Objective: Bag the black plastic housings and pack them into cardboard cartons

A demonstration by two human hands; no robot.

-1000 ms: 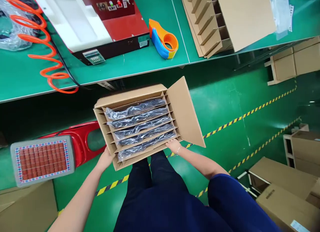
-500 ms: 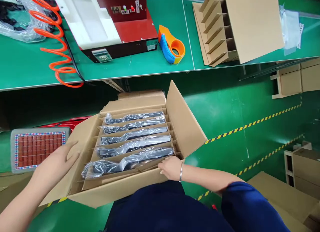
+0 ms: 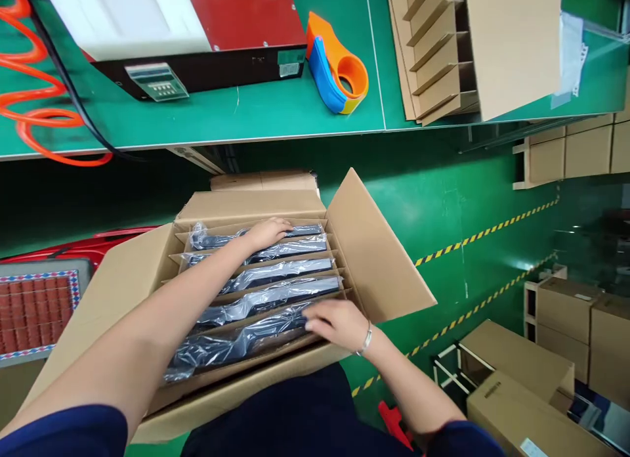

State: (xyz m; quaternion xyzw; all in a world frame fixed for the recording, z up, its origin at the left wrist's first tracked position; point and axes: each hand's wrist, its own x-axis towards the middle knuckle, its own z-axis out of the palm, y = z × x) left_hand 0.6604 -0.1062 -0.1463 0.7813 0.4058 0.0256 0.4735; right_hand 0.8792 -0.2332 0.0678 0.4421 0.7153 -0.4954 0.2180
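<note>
A cardboard box stands open in front of me, its flaps folded outward. Several dark grey parts in clear plastic bags lie in rows inside, separated by cardboard dividers. My left hand reaches across the box and rests on the farthest bagged part, fingers stretched out and lying over it. Over the right end of the nearest bagged part is my right hand, slightly blurred, thumb and fingers apart. Neither hand is wrapped around anything. My left forearm hides the left ends of some middle rows.
Beyond the box runs a green workbench with a red and white machine, an orange and blue tape dispenser and a cardboard divider set. A stool with a beaded seat stands left. Cartons sit at lower right.
My left hand has moved from beside the left flap to the far row inside the box. My right hand has lifted off the near edge onto the nearest row. The view has shifted.
</note>
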